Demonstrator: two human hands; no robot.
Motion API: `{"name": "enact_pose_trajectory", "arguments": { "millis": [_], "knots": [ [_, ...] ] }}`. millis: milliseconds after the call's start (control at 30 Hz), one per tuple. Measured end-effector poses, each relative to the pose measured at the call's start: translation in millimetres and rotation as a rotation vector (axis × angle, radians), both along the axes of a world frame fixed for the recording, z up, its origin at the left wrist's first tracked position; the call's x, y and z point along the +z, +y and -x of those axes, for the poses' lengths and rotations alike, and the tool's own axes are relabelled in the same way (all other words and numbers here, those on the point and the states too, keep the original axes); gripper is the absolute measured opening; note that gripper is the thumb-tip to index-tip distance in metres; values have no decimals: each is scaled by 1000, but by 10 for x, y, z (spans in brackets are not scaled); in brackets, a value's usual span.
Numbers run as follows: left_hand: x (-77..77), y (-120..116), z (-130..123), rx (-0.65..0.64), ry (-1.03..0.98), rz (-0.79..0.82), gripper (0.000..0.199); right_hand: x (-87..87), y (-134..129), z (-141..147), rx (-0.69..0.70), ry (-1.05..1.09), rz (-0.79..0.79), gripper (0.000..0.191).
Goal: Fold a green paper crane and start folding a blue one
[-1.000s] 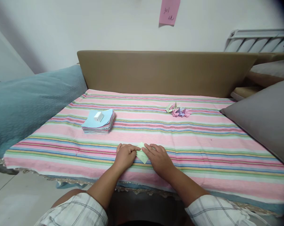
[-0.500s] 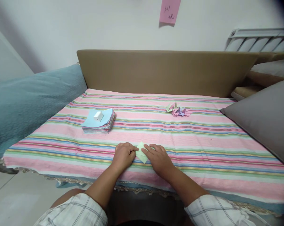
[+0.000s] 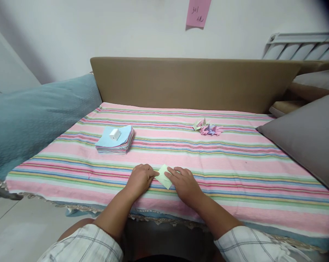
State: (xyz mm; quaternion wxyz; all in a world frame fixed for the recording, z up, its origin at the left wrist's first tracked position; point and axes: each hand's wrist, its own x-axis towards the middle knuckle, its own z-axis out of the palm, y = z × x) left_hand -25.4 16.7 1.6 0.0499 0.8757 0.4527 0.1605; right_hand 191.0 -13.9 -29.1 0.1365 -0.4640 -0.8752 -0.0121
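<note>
A small pale green square of folded paper (image 3: 164,177) lies on the striped cloth, turned with one corner toward me. At its left corner is my left hand (image 3: 139,178), closed, with the thumb and index finger pinched together on the paper's edge. My right hand (image 3: 184,182) rests on the paper's right side, its fingers stretched out and pressing down on it. The right fingers hide the paper's right corner.
A stack of coloured paper sheets (image 3: 126,146) with a white block (image 3: 114,134) on top sits at the left. Several folded paper cranes (image 3: 208,128) are clustered at the back right. A grey cushion (image 3: 312,138) borders the right, a brown backrest (image 3: 191,83) the back.
My left hand has slid a little left, out to the paper's left corner, so more of the paper shows. My right hand stays in place on it.
</note>
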Motion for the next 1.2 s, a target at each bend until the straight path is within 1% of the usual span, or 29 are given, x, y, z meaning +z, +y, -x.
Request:
{"name": "enact_pose_trajectory", "arguments": {
  "millis": [433, 633, 767, 967, 1200],
  "knots": [
    [-27, 26, 19, 21, -40, 54, 16, -3, 2, 7, -30, 33, 35, 43],
    [-9, 18, 13, -6, 0, 36, 16, -1, 2, 9, -39, 37, 51, 43],
    [-3, 23, 11, 4, 20, 35, 17, 9, -3, 6, -41, 36, 62, 44],
    [-29, 34, 25, 2, 89, 17, 24, 32, -9, 8, -46, 34, 76, 43],
    [62, 24, 108, 91, 119, 40, 26, 0, -8, -8, -53, 29, 61, 44]
  ]
}}
